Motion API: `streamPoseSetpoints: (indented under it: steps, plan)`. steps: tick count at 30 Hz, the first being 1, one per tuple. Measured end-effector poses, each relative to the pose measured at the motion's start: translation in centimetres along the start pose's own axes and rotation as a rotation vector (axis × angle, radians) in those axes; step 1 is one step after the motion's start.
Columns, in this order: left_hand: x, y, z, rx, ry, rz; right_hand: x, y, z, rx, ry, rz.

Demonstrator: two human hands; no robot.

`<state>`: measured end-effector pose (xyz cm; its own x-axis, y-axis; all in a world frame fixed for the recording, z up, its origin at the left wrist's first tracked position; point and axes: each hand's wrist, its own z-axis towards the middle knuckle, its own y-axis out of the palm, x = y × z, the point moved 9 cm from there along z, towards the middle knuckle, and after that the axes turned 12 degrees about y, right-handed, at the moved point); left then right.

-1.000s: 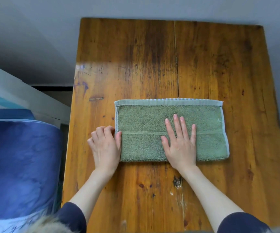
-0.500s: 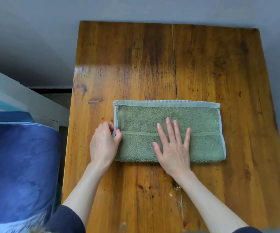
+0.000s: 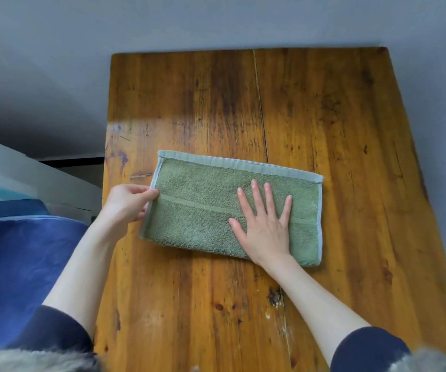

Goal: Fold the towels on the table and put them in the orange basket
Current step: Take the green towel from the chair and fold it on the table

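1. Pressing flat on the towel, the right hand lies palm down with its fingers straight and spread, pointing away from the person toward the far edge of the table.
2. Under that hand the towel is green, folded into a long rectangle, and lies flat on the wood; the hand covers the part right of its middle.
3. The towel's long axis runs left to right across the table, tilted a little, so that its left end sits farther from the person than its right end.
4. A pale hemmed border runs along the far long edge, beyond the right hand's fingertips, and narrower pale edging shows down both short ends.
5. A woven band crosses the towel lengthwise and passes under the right hand.
6. At the towel's left short end the left hand pinches the edge, thumb on top and curled fingers beneath the cloth.
7. Both forearms are bare and come out of dark sleeves at the near edge.
8. Left of the left hand, off the table's side, lies a blue cloth, with white boards beyond it.
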<state>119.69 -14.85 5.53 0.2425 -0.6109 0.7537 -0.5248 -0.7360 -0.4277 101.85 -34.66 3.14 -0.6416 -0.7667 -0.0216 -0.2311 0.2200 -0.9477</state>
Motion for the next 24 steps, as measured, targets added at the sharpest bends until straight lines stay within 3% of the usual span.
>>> streamPoseSetpoints:
  steps: [5, 10, 16, 19, 24]
  plan:
    - [3.1, 0.3, -1.3, -0.03, 0.129, -0.017, 0.1, -0.1, 0.1, -0.076, -0.017, 0.06]
    - [8.2, 2.0, -4.3, -0.056, 0.314, 0.11, 2.0, -3.1, -0.4, -0.118, -0.022, 0.533]
    - [13.9, 8.6, -9.4, -0.055, 0.498, 0.228, 10.2, -4.6, -4.5, -0.071, 0.214, 0.869]
    - [15.0, 13.8, -11.3, -0.058, 0.559, 0.313, 13.6, -3.4, -6.1, -0.135, 0.338, 0.991]
    - [13.4, 20.6, -11.1, -0.092, 0.507, 0.452, 15.9, -1.5, -7.3, -0.209, 0.382, 1.08]
